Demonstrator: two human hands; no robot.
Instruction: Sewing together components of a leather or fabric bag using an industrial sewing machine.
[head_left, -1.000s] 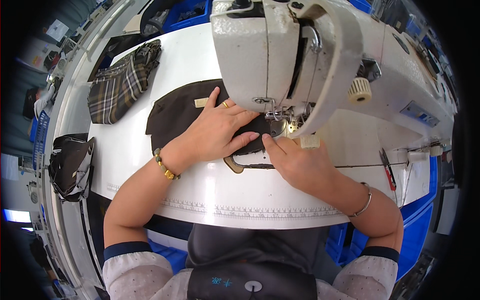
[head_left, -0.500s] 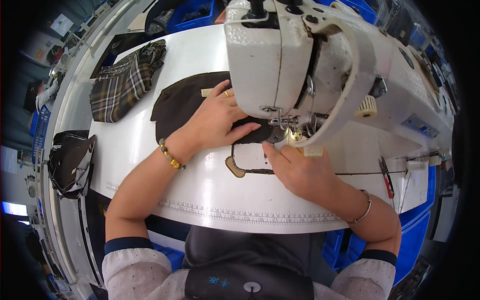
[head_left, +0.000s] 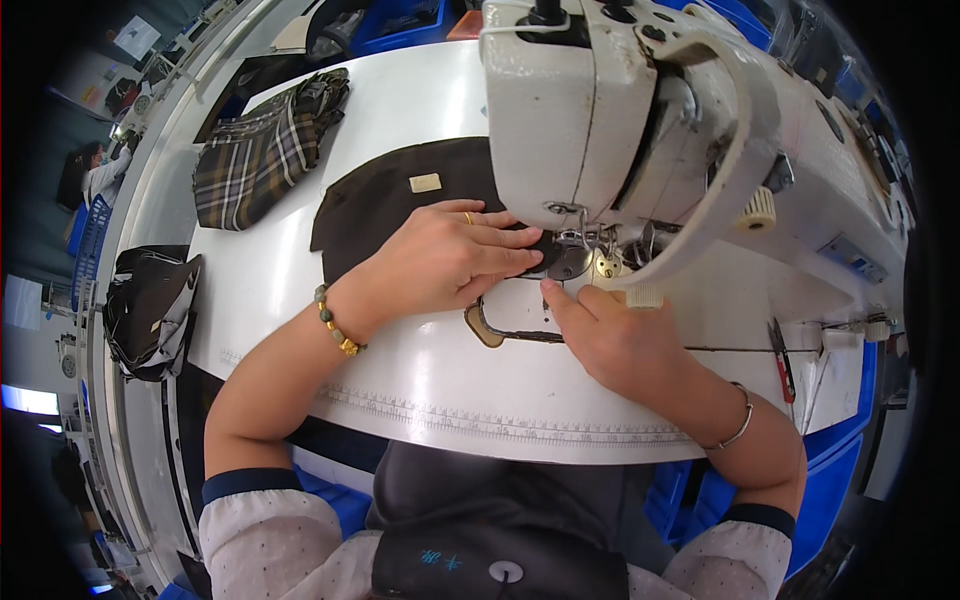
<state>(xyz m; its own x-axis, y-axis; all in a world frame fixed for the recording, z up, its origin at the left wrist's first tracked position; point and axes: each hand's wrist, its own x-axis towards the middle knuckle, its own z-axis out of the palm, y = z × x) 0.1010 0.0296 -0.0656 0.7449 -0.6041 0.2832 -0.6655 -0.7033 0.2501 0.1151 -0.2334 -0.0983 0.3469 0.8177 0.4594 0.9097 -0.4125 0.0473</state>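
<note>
Closing in on the needle area at the frame's centre, the left hand (head_left: 430, 255) is now drawing its fingers together, where half a second earlier they were spreading and the thumb was reaching along the near edge. That is probably bringing the pressure nearer the stitching point and helping the dark fabric panel (head_left: 375, 205) stay flat. The panel is lying left of centre on the white bench (head_left: 400, 412), its right part passing behind the sewing machine (head_left: 540, 110). Its pale label (head_left: 425, 183) is now showing apart from the hand, where a finger was reaching right beside it. The left hand is pressing palm-down, not gripping; the right hand (head_left: 625, 345), right of centre, is curling, its index fingertip pointing toward the panel's near edge, but whether it is pinching anything I cannot tell. Machine and bench are also appearing farther right as the view shifts.
</note>
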